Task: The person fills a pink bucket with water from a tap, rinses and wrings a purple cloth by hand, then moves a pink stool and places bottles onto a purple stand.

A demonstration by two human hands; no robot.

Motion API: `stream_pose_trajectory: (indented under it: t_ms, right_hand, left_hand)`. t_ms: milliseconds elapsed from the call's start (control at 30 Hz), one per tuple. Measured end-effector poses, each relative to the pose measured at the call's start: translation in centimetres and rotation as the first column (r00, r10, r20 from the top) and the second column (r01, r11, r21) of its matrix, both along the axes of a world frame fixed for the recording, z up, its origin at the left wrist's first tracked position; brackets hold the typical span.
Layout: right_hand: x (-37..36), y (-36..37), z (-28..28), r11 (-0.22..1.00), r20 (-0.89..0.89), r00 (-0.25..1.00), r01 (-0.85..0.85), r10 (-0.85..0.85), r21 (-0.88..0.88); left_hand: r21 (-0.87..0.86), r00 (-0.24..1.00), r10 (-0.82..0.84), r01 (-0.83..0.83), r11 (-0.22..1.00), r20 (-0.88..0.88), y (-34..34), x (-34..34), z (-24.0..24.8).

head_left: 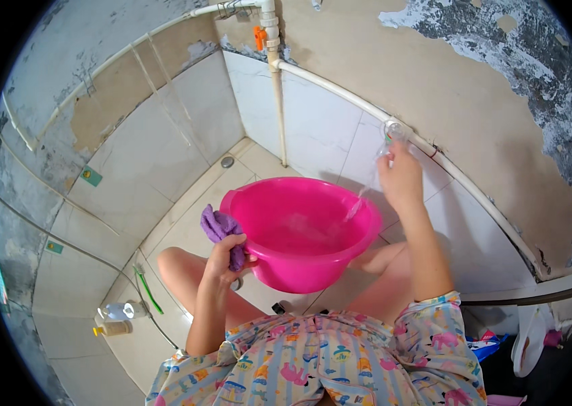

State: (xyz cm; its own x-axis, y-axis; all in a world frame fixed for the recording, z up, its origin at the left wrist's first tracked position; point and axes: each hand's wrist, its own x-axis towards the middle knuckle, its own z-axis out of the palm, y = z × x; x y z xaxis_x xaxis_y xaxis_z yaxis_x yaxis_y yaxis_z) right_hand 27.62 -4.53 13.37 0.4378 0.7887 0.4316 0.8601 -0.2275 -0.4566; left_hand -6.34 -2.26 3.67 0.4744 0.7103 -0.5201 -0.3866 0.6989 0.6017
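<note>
A large pink plastic basin (286, 264) stands between my knees, with some water in its bottom. Against the basin's left rim, my left hand (225, 256) is closed around a bunched purple cloth (218, 224). My right hand (401, 172) reaches up to the tap (393, 128) on the white wall pipe, its fingers closed on it. From below the tap, a clear stream of water (359, 203) runs down into the right side of the basin.
White pipes (340, 93) run along the walls, with an orange valve handle (259, 38) in the corner. On the tiled floor at left lie a green brush (148, 291), bottles (113, 329) and a grey hose (73, 247). A white slipper (528, 342) is at lower right.
</note>
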Motion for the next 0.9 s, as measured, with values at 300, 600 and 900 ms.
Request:
stream_pose_trajectory:
  t_ms: [300, 600, 900]
  right_hand:
    - [-0.1, -1.8, -7.7, 0.934, -0.424, 0.904, 0.103, 0.056, 0.341]
    - [-11.1, -4.8, -18.7, 0.954, -0.972, -0.011, -0.192, -0.236, -0.23]
    - [-13.6, 6.9, -23.9, 0.866, -0.87, -0.121, -0.232, -0.478, -0.444]
  left_hand:
    - [0.161, 0.961, 0.205, -0.176, 0.971, -0.185, 1.4, 3.7, -3.3]
    - [0.132, 0.849, 0.487, -0.469, 0.873, -0.204, -0.7, -3.2, -8.9]
    - [0.051, 0.678, 0.729, -0.728, 0.684, -0.095, 1.1, 2.1, -14.6]
